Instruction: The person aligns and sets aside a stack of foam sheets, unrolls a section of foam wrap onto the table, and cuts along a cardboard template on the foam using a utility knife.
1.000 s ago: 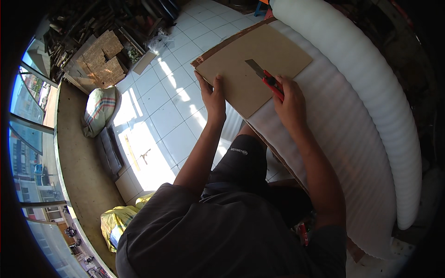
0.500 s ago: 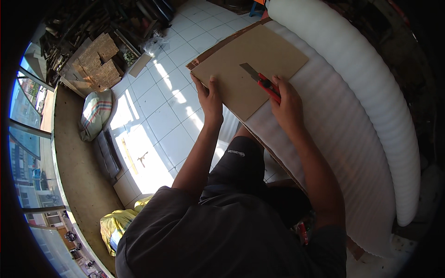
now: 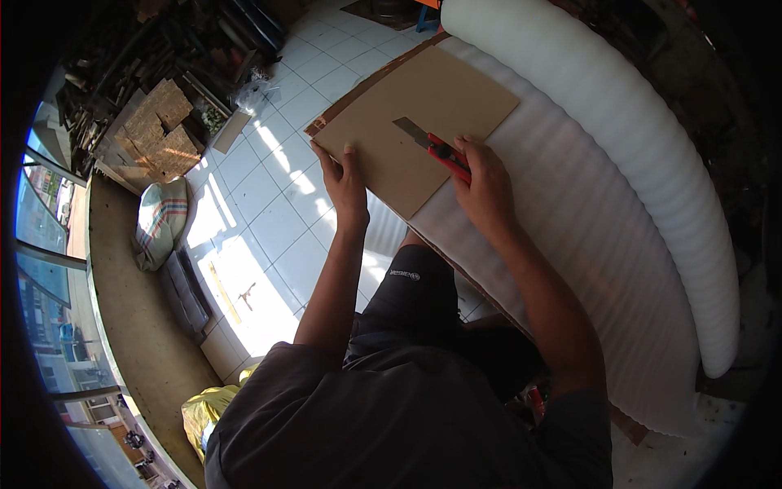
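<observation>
A flat brown board (image 3: 440, 106) lies on a white foam sheet (image 3: 562, 187), its blank face up. At the board's near left edge, my left hand (image 3: 349, 189) grips it with the thumb on top and the fingers at or under the edge, partly hidden. My right hand (image 3: 487, 186) is closed around a red and black utility knife (image 3: 444, 155). Its long blade is out and points to the far left, over the board. I cannot tell whether the blade touches the surface.
A thick white foam roll (image 3: 619, 130) curves along the right side. Sunlit white tiles (image 3: 277, 204) cover the floor at left. Beyond are broken wooden boards (image 3: 155, 130), a striped sack (image 3: 163, 220) and a scrap pile (image 3: 179, 49). A yellow bag (image 3: 208, 411) sits lower left.
The whole view has shifted, so the board, hands and knife appear slightly farther left. Both hands keep their hold, and the knife has barely moved relative to the board.
</observation>
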Action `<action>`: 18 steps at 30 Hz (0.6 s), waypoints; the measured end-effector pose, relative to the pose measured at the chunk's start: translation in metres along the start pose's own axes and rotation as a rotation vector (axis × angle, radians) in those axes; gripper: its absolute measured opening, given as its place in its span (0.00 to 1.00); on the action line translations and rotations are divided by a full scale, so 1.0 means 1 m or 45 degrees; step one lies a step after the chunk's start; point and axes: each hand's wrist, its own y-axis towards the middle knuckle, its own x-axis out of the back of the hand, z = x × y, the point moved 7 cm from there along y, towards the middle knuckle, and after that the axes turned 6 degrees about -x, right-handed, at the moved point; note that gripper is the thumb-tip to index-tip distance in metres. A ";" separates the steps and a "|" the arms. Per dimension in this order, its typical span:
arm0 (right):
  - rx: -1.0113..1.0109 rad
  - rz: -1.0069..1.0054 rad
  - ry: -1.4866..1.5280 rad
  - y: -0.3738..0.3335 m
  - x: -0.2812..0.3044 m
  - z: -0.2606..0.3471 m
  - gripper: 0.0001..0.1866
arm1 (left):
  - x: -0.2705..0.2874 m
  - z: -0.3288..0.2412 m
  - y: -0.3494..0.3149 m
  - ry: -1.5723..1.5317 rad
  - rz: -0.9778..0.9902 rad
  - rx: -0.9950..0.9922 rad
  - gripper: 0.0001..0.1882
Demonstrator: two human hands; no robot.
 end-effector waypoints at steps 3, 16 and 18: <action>0.001 -0.014 0.023 0.002 0.001 0.003 0.25 | 0.004 0.000 0.001 -0.028 0.011 0.005 0.44; -0.014 -0.002 0.120 0.003 0.000 0.003 0.24 | 0.010 -0.001 0.007 0.117 -0.014 -0.067 0.43; -0.011 -0.006 0.110 0.001 0.002 -0.005 0.24 | -0.003 -0.009 0.002 0.108 0.038 -0.036 0.43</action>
